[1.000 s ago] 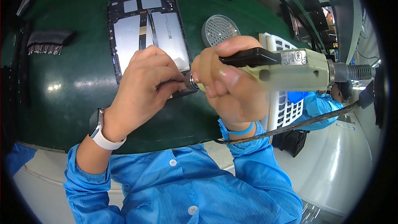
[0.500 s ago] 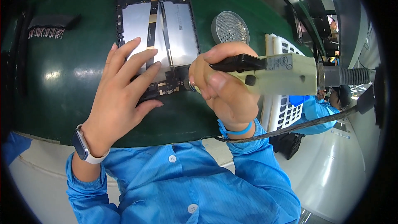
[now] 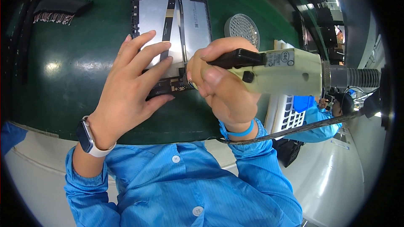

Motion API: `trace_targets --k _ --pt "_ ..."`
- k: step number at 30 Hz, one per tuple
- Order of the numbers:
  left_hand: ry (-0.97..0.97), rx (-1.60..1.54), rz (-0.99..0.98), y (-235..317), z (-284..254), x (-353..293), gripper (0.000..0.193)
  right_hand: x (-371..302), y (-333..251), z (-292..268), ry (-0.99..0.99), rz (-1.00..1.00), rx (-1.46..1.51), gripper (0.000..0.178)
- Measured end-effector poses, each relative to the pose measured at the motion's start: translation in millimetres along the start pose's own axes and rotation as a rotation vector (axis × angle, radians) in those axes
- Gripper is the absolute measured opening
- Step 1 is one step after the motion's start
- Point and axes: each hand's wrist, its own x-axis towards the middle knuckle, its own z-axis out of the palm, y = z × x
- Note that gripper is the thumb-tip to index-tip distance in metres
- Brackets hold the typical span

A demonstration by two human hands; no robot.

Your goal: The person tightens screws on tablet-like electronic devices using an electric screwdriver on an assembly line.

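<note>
An opened tablet [image 3: 200, 21], with a silver inner plate, dark frame and ribbon cables, lies on the green work mat. Across its lower left part rests my left hand [image 3: 130, 80], fingers stretched and spread, thumb by the bottom edge. My right hand [image 3: 231, 90] is wrapped round a pale yellow electric screwdriver [image 3: 290, 75] with a black lever, lying almost level. Its front end points at the tablet's lower right edge. My fingers hide the tip, so contact with a screw cannot be seen.
A round dish [image 3: 227, 29] of small screws stands right of the tablet. Beyond it are a white slotted tray [image 3: 273, 117] and a blue item [image 3: 303, 103]. A dark cable [image 3: 294, 131] runs past my right wrist. A black fringed strip [image 3: 63, 6] lies far left. A co-worker [image 3: 320, 122] sits at right.
The tablet, dish and fringed strip appear farther right and slightly higher, as the view has shifted. My left hand has shifted right with the tablet; my right hand keeps its hold on the screwdriver.
</note>
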Motion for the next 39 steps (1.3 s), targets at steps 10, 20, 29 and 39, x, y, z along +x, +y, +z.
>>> trace_targets --k 10,20,29,39 --pt "0.039 0.287 0.164 6.7 3.3 -3.6 0.052 6.0 -10.5 20.1 0.016 0.098 -0.147 0.017" --pt "0.057 0.53 0.078 -1.0 -5.0 22.8 0.049 13.0 -30.8 -46.0 0.246 -0.301 0.177 0.024" --pt "0.009 0.925 -0.089 -154.4 -70.8 168.5 0.033 -4.8 -17.7 -115.0 0.527 -0.273 0.008 0.025" --pt "0.194 0.501 0.098 -138.0 27.4 233.7 0.067 -34.2 -21.3 -117.0 0.594 -0.175 -0.155 0.026"
